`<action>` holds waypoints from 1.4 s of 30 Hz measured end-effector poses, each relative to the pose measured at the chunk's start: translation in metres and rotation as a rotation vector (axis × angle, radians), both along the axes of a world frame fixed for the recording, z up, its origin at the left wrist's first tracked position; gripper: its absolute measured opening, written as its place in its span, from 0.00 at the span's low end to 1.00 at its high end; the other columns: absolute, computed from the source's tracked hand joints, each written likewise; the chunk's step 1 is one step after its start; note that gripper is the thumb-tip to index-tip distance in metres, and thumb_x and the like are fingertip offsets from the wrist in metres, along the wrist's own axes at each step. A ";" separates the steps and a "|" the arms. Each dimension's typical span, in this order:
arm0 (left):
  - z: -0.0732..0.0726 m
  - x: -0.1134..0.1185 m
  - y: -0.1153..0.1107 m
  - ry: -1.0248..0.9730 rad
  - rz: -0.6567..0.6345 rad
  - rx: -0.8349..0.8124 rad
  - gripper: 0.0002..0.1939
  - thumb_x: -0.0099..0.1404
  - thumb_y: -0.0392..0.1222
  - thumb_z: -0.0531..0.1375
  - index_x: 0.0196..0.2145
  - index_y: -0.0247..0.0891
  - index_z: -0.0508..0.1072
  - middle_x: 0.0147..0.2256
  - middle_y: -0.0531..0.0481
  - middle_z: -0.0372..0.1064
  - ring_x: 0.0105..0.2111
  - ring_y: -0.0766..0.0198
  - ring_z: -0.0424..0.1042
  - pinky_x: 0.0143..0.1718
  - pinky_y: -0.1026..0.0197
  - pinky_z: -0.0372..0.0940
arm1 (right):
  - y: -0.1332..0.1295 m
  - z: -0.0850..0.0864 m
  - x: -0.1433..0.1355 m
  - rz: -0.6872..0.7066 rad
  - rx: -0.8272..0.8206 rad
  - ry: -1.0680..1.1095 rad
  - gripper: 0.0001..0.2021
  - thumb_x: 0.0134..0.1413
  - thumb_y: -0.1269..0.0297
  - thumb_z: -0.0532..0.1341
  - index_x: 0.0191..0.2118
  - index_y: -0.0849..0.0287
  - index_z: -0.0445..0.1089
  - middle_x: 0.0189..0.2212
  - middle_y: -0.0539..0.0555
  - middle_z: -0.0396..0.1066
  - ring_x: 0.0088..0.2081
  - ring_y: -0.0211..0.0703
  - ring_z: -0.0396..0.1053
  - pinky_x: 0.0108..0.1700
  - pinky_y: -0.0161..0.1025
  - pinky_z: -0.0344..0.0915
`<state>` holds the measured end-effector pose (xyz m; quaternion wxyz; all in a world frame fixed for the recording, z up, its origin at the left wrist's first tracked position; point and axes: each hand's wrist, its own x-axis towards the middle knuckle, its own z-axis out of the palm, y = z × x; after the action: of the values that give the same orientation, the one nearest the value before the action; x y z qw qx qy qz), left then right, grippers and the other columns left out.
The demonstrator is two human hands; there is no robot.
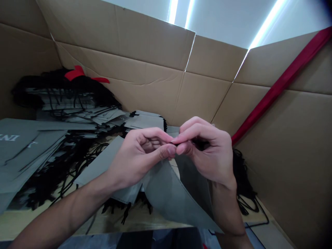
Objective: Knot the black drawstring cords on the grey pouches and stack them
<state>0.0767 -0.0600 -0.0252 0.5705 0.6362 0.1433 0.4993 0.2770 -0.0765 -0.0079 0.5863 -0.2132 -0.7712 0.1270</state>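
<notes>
My left hand and my right hand meet in front of me, thumb and fingertips of each pinched together. Between them shows a short bit of black cord, mostly covered by the fingers. Below hangs a grey drawstring pouch, bowed open, its upper part hidden behind the hands. Under my left wrist, another grey pouch lies flat, black cord ends sticking out along the near side.
Left, grey pouches with white lettering lie stacked over black cords. Behind is a higher pile with red pieces. More pouches sit at centre back. Black cords lie right. Cardboard walls and a dark red strap surround the table.
</notes>
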 end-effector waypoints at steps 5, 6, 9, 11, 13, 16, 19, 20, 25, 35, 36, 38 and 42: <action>-0.005 0.001 0.009 0.090 -0.127 0.031 0.14 0.73 0.51 0.75 0.39 0.36 0.88 0.32 0.47 0.81 0.34 0.65 0.78 0.41 0.66 0.73 | 0.000 0.001 -0.003 -0.091 0.030 0.014 0.15 0.66 0.52 0.77 0.31 0.55 0.83 0.31 0.51 0.77 0.30 0.39 0.72 0.26 0.38 0.68; -0.007 0.001 0.010 0.083 -0.141 0.027 0.15 0.75 0.52 0.74 0.39 0.36 0.88 0.32 0.47 0.81 0.34 0.65 0.77 0.41 0.66 0.73 | -0.001 0.000 -0.003 -0.099 0.038 0.017 0.15 0.66 0.52 0.77 0.31 0.54 0.83 0.31 0.51 0.77 0.30 0.39 0.72 0.26 0.38 0.68; -0.009 0.001 0.011 0.034 -0.153 -0.026 0.13 0.75 0.50 0.74 0.38 0.37 0.89 0.30 0.48 0.81 0.32 0.66 0.77 0.40 0.66 0.72 | -0.001 -0.002 -0.005 -0.110 0.064 0.031 0.14 0.67 0.55 0.77 0.31 0.55 0.82 0.32 0.51 0.77 0.30 0.39 0.72 0.27 0.38 0.69; -0.009 0.000 0.009 0.021 -0.154 -0.070 0.13 0.73 0.50 0.76 0.38 0.36 0.89 0.30 0.48 0.82 0.32 0.65 0.77 0.38 0.65 0.72 | -0.001 -0.003 -0.006 -0.118 0.086 0.030 0.14 0.68 0.56 0.77 0.32 0.55 0.81 0.32 0.51 0.77 0.30 0.39 0.71 0.28 0.38 0.69; -0.008 0.000 0.007 0.017 -0.165 -0.113 0.13 0.72 0.50 0.77 0.37 0.36 0.89 0.29 0.47 0.81 0.31 0.64 0.77 0.37 0.64 0.72 | -0.001 -0.005 -0.008 -0.132 0.105 0.033 0.14 0.68 0.57 0.76 0.32 0.55 0.81 0.32 0.51 0.76 0.30 0.39 0.71 0.29 0.38 0.69; -0.006 0.000 0.004 -0.004 -0.200 -0.179 0.13 0.70 0.50 0.78 0.36 0.36 0.90 0.28 0.48 0.80 0.31 0.64 0.78 0.37 0.65 0.73 | -0.002 -0.007 -0.009 -0.144 0.127 0.052 0.13 0.69 0.57 0.76 0.32 0.55 0.80 0.32 0.51 0.76 0.30 0.39 0.70 0.29 0.39 0.69; -0.007 0.001 0.004 -0.042 -0.242 -0.227 0.11 0.69 0.47 0.78 0.38 0.36 0.90 0.29 0.48 0.80 0.32 0.65 0.79 0.38 0.66 0.73 | -0.002 -0.010 -0.012 -0.148 0.119 0.074 0.13 0.70 0.57 0.75 0.33 0.54 0.80 0.33 0.52 0.76 0.31 0.41 0.70 0.29 0.40 0.69; -0.007 0.001 0.004 -0.055 -0.252 -0.233 0.10 0.69 0.47 0.78 0.38 0.36 0.90 0.29 0.48 0.80 0.32 0.66 0.79 0.38 0.67 0.73 | -0.002 -0.011 -0.012 -0.147 0.118 0.083 0.13 0.71 0.57 0.74 0.33 0.54 0.80 0.33 0.52 0.76 0.31 0.41 0.70 0.29 0.40 0.68; -0.009 0.002 0.005 -0.076 -0.271 -0.234 0.11 0.67 0.46 0.79 0.41 0.36 0.91 0.33 0.47 0.82 0.33 0.67 0.80 0.40 0.68 0.74 | -0.002 -0.012 -0.015 -0.118 0.108 0.107 0.14 0.72 0.57 0.73 0.33 0.55 0.79 0.32 0.52 0.76 0.31 0.40 0.71 0.31 0.40 0.68; 0.000 -0.012 0.016 0.531 -0.197 0.224 0.10 0.75 0.46 0.70 0.39 0.38 0.83 0.34 0.50 0.75 0.34 0.63 0.72 0.34 0.65 0.67 | -0.003 0.005 0.016 -0.290 0.071 0.082 0.13 0.68 0.53 0.76 0.33 0.53 0.82 0.32 0.52 0.77 0.31 0.43 0.69 0.30 0.43 0.62; 0.000 -0.012 0.017 0.591 -0.109 0.305 0.14 0.76 0.46 0.68 0.33 0.37 0.80 0.31 0.52 0.71 0.31 0.65 0.68 0.31 0.64 0.62 | -0.005 0.007 0.021 -0.328 0.075 0.079 0.12 0.66 0.54 0.77 0.34 0.53 0.82 0.31 0.52 0.77 0.31 0.43 0.68 0.30 0.43 0.61; -0.001 -0.011 0.020 0.594 0.159 0.403 0.22 0.77 0.45 0.66 0.24 0.37 0.73 0.27 0.53 0.63 0.28 0.66 0.61 0.29 0.62 0.55 | -0.013 0.011 0.029 -0.448 0.100 0.100 0.08 0.65 0.57 0.78 0.38 0.52 0.84 0.32 0.51 0.78 0.30 0.42 0.67 0.30 0.43 0.59; -0.003 -0.002 0.021 0.317 0.609 0.344 0.31 0.75 0.47 0.69 0.18 0.38 0.62 0.23 0.55 0.53 0.26 0.66 0.54 0.28 0.59 0.51 | -0.035 0.013 0.034 -0.627 0.143 0.010 0.07 0.67 0.62 0.77 0.37 0.53 0.82 0.30 0.49 0.78 0.30 0.41 0.68 0.32 0.43 0.61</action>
<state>0.0747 -0.0392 -0.0287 0.2517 0.7202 0.3264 0.5580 0.3111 -0.1118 0.0055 0.6140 -0.3981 -0.6720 -0.1135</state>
